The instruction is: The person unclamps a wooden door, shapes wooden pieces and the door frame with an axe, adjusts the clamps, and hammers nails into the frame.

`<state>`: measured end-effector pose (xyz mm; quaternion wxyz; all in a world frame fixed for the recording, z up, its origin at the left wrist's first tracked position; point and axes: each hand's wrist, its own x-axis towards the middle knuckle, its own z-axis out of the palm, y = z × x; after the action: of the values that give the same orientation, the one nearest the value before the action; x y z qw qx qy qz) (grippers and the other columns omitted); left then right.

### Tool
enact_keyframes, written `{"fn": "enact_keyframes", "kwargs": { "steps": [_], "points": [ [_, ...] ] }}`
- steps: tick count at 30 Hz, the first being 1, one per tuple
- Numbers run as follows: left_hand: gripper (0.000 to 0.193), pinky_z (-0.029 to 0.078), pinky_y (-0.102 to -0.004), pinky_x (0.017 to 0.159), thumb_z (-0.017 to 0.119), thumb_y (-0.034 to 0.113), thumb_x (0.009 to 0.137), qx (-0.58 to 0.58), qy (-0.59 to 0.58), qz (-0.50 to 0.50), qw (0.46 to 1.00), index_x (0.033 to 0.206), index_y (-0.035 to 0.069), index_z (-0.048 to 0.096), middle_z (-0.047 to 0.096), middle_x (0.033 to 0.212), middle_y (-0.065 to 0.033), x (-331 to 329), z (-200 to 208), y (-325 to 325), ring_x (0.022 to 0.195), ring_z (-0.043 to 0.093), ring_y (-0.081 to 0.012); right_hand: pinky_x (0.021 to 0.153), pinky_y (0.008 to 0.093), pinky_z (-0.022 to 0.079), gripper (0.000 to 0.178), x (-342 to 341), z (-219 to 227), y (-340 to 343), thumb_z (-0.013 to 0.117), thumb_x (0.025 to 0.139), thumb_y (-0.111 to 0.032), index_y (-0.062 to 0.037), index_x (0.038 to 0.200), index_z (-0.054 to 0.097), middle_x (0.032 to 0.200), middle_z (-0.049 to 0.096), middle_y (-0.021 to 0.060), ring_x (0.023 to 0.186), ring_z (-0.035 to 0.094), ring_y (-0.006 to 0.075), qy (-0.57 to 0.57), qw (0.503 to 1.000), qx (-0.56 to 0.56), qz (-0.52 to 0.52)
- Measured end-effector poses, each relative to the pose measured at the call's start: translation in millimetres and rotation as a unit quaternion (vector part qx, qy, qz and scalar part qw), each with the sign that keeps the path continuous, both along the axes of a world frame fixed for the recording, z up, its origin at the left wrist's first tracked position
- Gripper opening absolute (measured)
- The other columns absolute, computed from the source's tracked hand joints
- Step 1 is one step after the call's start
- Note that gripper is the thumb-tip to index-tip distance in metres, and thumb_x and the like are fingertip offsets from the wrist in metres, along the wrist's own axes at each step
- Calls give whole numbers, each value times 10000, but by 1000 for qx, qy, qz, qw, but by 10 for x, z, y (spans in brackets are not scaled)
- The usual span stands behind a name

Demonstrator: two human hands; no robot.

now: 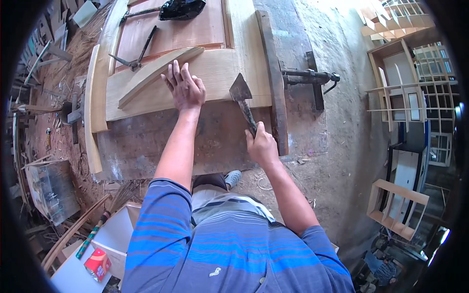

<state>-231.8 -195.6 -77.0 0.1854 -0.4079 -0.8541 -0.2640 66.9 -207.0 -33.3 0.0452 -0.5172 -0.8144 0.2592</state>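
Though long and tapered, likely stiff and fairly light: loose wood strip. Lies aslant on pale framed panel, left of centre in the scene, near end to the left, far end to the right; dark metal tool just beside, on the far side. Best taken hold of about mid-length; edges possibly rough, surface dry in look, so little slip to be expected.

Next, left hand: fingers extended and parted, thumb to the right, back upward; nothing grasped. Reaches over near side of wood strip; contact with it not to be judged from this view.

To the right, scraper, dark, with pointed blade toward the far side and handle toward the near side. Over the panel's near part; touching or raised, cannot tell. Probably rigid, light enough for single-handed use, perhaps sharp at the corners; safest hold on the handle, clear of the blade.

Then right hand: fingers curled closed round the scraper's handle, toward its near end.

Farther right, dark wood batten along panel's right edge, metal clamp beyond.
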Motion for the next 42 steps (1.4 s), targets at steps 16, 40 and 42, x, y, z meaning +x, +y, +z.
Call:
{"fn": "enact_keyframes", "kwargs": {
  "steps": [16, 40, 42],
  "points": [
    [242, 589, -317, 706, 792, 249, 1002, 196, -672, 30, 713, 1156, 72, 728, 725, 935, -38, 1381, -132, -373, 769, 686, -122, 764, 550, 563, 413, 461, -189, -386, 692, 1076, -313, 85, 1152, 614, 936, 742, 312, 918, 746, 516, 193, 947, -174, -188],
    [708, 569, -473, 1056, 783, 531, 969, 289, -871, -87, 388, 1461, 62, 589, 702, 1341, -110, 1082, -364, 23, 1236, 689, -264, 809, 591, 569, 463, 402, -170, -336, 686, 1070, -313, 89, 1281, 596, 1001, 732, 374, 996, 713, 574, 154, 966, -127, -162],
    [780, 568, -481, 1054, 791, 571, 948, 284, -860, -104, 412, 1492, 61, 563, 689, 1365, -113, 1027, -381, 64, 1242, 686, -275, 797, 593, 569, 446, 382, -142, -327, 690, 1068, -304, 83, 1269, 598, 990, 733, 372, 985, 713, 574, 144, 972, -112, -150]
  ]
}}
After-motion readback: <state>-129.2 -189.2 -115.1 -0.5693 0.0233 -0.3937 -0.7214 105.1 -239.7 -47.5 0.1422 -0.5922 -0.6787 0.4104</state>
